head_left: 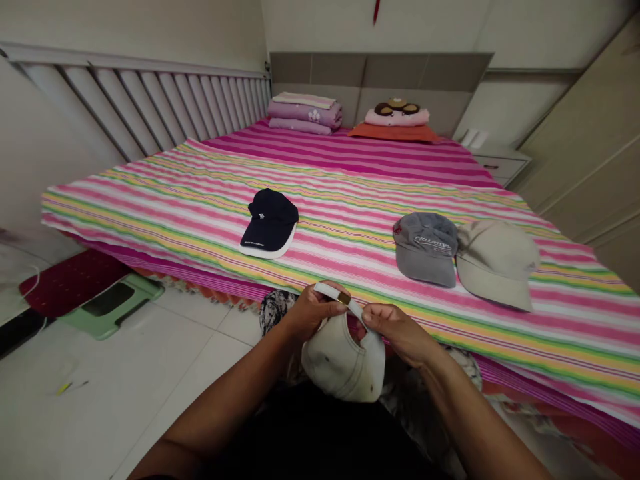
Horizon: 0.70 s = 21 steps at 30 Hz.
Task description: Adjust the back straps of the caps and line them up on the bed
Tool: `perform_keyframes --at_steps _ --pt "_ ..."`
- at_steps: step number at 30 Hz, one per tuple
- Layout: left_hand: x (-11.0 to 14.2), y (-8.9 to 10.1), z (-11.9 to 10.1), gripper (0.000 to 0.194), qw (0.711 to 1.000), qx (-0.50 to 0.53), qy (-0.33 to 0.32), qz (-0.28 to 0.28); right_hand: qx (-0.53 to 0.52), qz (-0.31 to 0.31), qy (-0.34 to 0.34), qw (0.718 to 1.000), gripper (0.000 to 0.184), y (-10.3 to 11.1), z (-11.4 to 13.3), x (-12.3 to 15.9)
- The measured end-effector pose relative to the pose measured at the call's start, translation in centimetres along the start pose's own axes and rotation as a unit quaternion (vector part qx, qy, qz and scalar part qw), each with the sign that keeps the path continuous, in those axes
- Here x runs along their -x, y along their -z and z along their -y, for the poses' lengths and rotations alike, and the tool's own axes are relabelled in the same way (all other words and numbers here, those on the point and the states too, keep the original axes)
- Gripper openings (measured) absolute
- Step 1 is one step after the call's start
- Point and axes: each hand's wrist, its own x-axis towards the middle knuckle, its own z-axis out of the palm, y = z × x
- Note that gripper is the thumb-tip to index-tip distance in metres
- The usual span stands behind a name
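A cream baseball cap (343, 363) hangs in front of me, its back toward me, at the near edge of the bed. My left hand (310, 313) pinches the left end of its white rear strap, beside the brass buckle (344, 298). My right hand (397, 328) pinches the strap's right end. Both hands are closed on the strap. On the striped bedspread (200, 193) lie a navy cap (270, 223) with a white-edged brim, a grey cap (426, 248) and a beige cap (497, 263) overlapping the grey one's right side.
Folded purple bedding (305, 113) and a pink pillow on an orange one (397, 123) sit at the headboard. A slatted rail (165, 100) runs along the bed's left. A green stool (113, 303) and dark red mat (70, 280) are on the tiled floor at left. A nightstand (500, 163) stands at right.
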Motion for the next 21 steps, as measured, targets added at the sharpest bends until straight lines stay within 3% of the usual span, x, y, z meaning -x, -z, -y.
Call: perform_keyframes --at_steps 6,15,18,21 --pt "0.1 0.0 -0.1 0.027 0.999 -0.029 0.004 0.023 0.024 -0.005 0.044 0.999 0.036 -0.2 0.0 0.0" --pt "0.0 -0.1 -0.7 0.03 0.994 -0.106 0.027 0.022 0.039 -0.026 0.048 0.998 0.037 -0.5 0.6 0.0" --pt "-0.2 0.2 -0.9 0.034 0.991 -0.107 0.038 0.071 0.037 -0.017 0.048 0.998 0.036 -0.6 0.7 0.0" --pt "-0.4 0.7 -1.2 0.051 0.988 -0.062 0.041 0.135 0.027 -0.013 0.035 0.999 0.036 -0.6 0.8 0.1"
